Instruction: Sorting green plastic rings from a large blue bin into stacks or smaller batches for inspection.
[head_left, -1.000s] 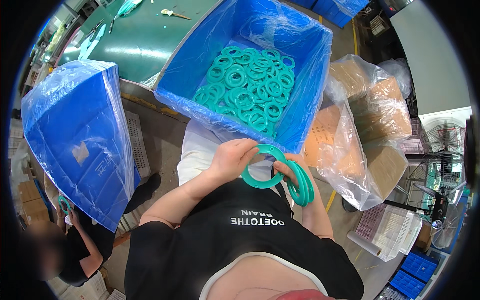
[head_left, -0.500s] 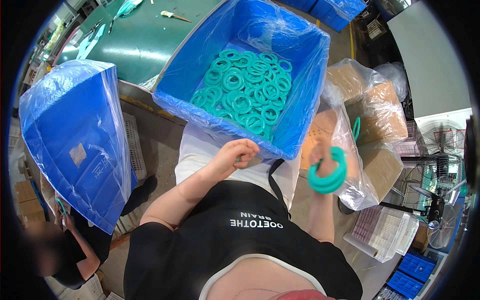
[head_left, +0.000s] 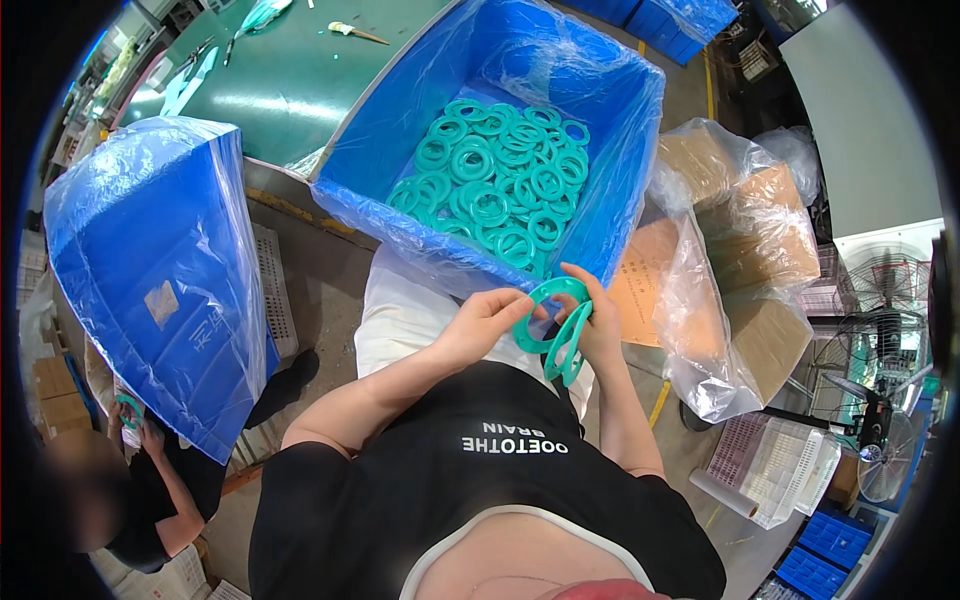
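Just in front of my lap, both hands meet over green plastic rings point(head_left: 566, 352). My right hand point(head_left: 597, 318) is closed round them, and some hang from its fingers. With thumb and fingers pinched, my left hand point(head_left: 492, 322) grips the left edge of one green ring point(head_left: 524, 335). How many rings the right hand carries is hard to make out. Beyond my hands, a blue bin point(head_left: 350, 165) lined with clear plastic film holds a heap of similar green rings point(head_left: 490, 205).
A second film-covered blue bin point(head_left: 150, 290) stands on the left, with a co-worker's hands point(head_left: 150, 437) near it holding something green. Film-wrapped cardboard boxes point(head_left: 765, 230) are at right. Farther off are a green table point(head_left: 290, 85), a fan point(head_left: 885, 455) and a white crate point(head_left: 770, 462).
My right hand has swung left from beside the boxes, bringing its rings to the middle. My left hand has moved slightly right and down and now pinches a ring.
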